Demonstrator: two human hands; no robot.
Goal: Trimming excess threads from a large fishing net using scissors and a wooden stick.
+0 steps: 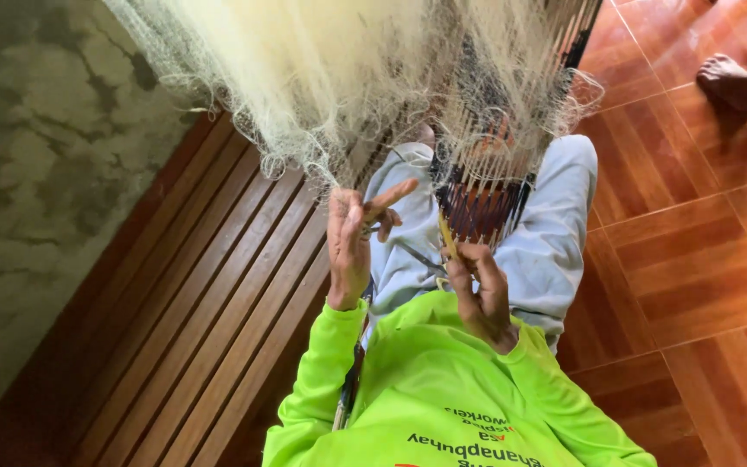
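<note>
The person sits on a slatted wooden bench (209, 285) with a pale fishing net (339, 78) hanging down in front, so that its lower edge falls within easy reach above the lap. The left hand (349, 246) is raised to that edge, its lower fingers curled around strands of mesh while the index finger sticks out straight; this pulls the netting taut and spreads it for work. The right hand (477, 290) is clenched around a slim yellow netting needle (448, 235), whose tip points up toward the hanging mesh, just beside the spot the left hand holds open. Thin line seems to run between the two hands, though it is too fine to follow. The knees, in light grey trousers (555, 225), lie under the net and catch its loose end. Bright green sleeves (322, 372) cover both arms to the wrist. To the right lies a floor of reddish tiles (693, 259), and at the top right corner another person's bare foot (724, 73) rests on it, well apart from the work.
</note>
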